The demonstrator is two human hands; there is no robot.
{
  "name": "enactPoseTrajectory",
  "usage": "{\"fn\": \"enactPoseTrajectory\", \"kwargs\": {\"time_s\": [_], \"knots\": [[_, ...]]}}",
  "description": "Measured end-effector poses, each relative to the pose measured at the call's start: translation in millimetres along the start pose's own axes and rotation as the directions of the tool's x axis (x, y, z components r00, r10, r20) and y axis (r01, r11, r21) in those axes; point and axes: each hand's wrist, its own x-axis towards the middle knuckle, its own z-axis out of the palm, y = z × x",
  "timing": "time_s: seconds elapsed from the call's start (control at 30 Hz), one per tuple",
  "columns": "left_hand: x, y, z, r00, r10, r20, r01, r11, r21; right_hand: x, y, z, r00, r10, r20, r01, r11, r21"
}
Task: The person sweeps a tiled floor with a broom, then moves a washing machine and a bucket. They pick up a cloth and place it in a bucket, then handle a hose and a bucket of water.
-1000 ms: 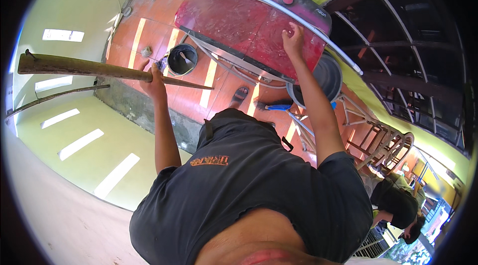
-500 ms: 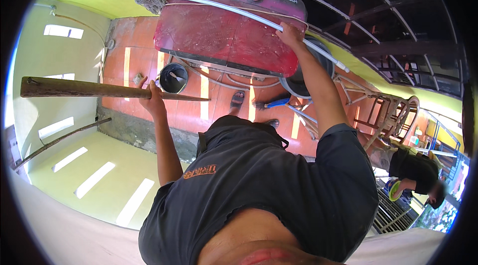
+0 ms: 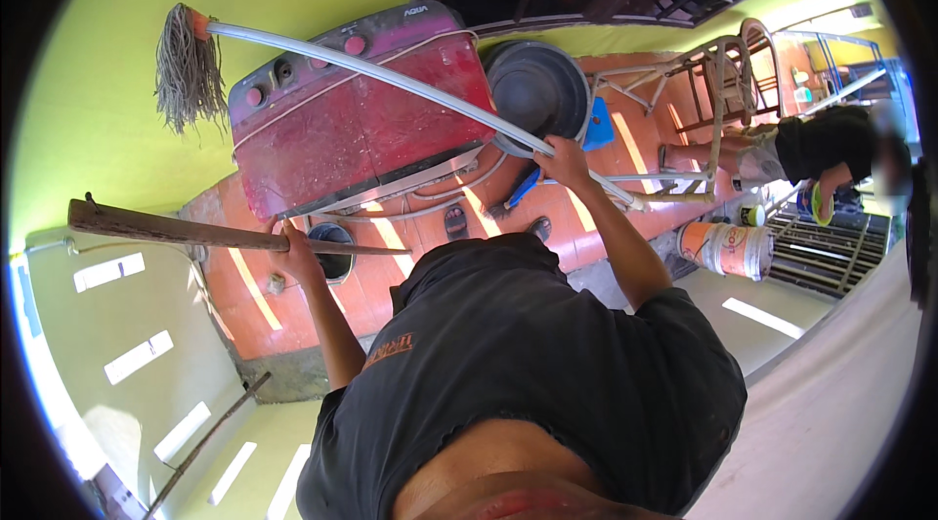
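Note:
My right hand (image 3: 565,164) is wrapped round the white handle of a string mop (image 3: 391,78). The mop's grey string head (image 3: 190,70) hangs at the far left, raised beside the yellow-green wall. In my left hand (image 3: 296,252) is a long brown wooden pole (image 3: 186,229), which points out to the left and tapers toward my body. Between and beyond my hands stands a red and purple twin-tub washing machine (image 3: 362,124), dusty on top, with pink knobs. The mop handle crosses above it. A dark bucket (image 3: 334,248) stands on the floor just behind the pole.
A large grey tub (image 3: 537,95) stands right of the washing machine, near a blue container (image 3: 597,124). Further right are wooden chairs (image 3: 733,80), a white and orange paint pail (image 3: 725,248) and a co-worker (image 3: 826,149) holding a yellow-green container. A thin stick (image 3: 210,442) leans at the left.
The mop has come up off the washing machine, and its head now hangs further left. My right hand has moved nearer my body. The view has turned toward the right.

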Motion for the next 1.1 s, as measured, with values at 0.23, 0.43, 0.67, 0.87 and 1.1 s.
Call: {"fn": "enactPoseTrajectory", "kwargs": {"time_s": [0.23, 0.43, 0.67, 0.87, 1.1], "knots": [[-8, 1, 54, 0.976, -0.020, 0.215, 0.016, 1.000, 0.021, -145, 64, 8, 0.894, 0.303, -0.329, -0.287, 0.953, 0.099], [-21, -15, 105, 0.882, 0.001, 0.471, -0.028, 0.998, 0.051, -216, 78, 5, 0.672, 0.551, -0.495, -0.419, 0.834, 0.360], [-43, -26, 169, 0.766, -0.027, 0.643, -0.025, 0.997, 0.071, -273, 110, -22, 0.332, 0.624, -0.707, -0.398, 0.772, 0.495], [-86, 44, 267, 0.605, 0.006, 0.796, -0.130, 0.987, 0.091, -318, 173, -55, 0.150, 0.695, -0.703, -0.426, 0.687, 0.589], [-176, 188, 398, 0.351, 0.133, 0.927, 0.003, 0.990, -0.143, -351, 272, -127, 0.060, 0.664, -0.745, -0.425, 0.692, 0.583]]}}
